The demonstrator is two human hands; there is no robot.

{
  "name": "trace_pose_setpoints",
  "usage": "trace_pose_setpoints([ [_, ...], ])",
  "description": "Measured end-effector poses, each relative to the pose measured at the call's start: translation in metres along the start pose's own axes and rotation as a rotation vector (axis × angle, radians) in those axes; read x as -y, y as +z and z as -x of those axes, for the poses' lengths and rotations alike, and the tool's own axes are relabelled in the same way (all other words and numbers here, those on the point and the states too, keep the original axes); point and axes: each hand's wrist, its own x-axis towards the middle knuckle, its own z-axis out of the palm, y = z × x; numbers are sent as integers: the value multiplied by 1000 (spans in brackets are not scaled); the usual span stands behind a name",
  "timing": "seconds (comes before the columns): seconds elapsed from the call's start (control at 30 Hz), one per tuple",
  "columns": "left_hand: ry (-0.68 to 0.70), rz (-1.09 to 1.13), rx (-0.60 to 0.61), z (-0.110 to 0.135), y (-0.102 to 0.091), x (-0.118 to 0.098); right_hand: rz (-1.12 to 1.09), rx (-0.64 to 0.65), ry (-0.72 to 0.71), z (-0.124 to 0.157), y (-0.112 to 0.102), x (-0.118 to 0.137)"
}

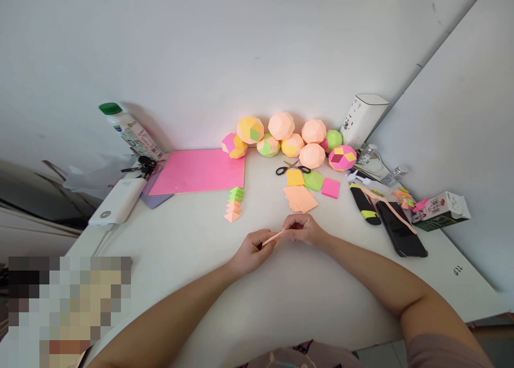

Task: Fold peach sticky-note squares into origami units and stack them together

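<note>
Between my two hands is a small folded piece of peach paper point(272, 239), seen nearly edge-on above the front of the desk. My left hand point(254, 250) pinches its left part, and the fingertips of my right hand point(303, 230) close on its right end. Just beyond my right hand lies a fanned stack of peach paper squares point(300, 198). Behind it are a yellow-orange pad point(295, 177), a green pad point(314, 180) and a pink pad point(330, 188). A row of folded green and peach paper pieces point(234, 204) lies beyond my left hand.
Several faceted paper balls point(281, 126) are piled against the wall, with black-handled scissors point(293, 168) before them. A pink sheet point(201, 171), bottle point(130, 129) and white device point(118, 201) lie left. To the right are a cutter-like black-and-yellow tool point(364, 204), phone point(401, 230) and carton point(441, 211).
</note>
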Motion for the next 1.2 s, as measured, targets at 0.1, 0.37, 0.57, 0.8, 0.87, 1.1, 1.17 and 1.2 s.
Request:
trace_pose_setpoints([
  [0.1, -8, 21, -2, 0, 0, 0, 21, 6, -25, 0, 0, -1],
  [0.37, -49, 101, -1, -1, -2, 1, 11, 19, 0, 3, -1, 0],
  [0.57, -73, 93, 2, -2, -1, -1, 226, 56, -119, 8, 5, -2],
  [0.8, -203, 191, -112, -2, 1, 4, 214, -63, -34, 10, 8, 1],
  [0.87, -247, 215, -135, -2, 1, 6, 216, -64, -21, 11, 8, 0],
  [1.1, -214, 281, -96, -5, 1, 3, 252, -17, -59, 9, 9, -7],
  [1.17, -228, 284, -120, -5, 1, 5, 230, -30, -39, 9, 10, -5],
  [1.2, -230, 285, -135, -5, 2, 6, 219, -33, -23, 9, 9, -4],
])
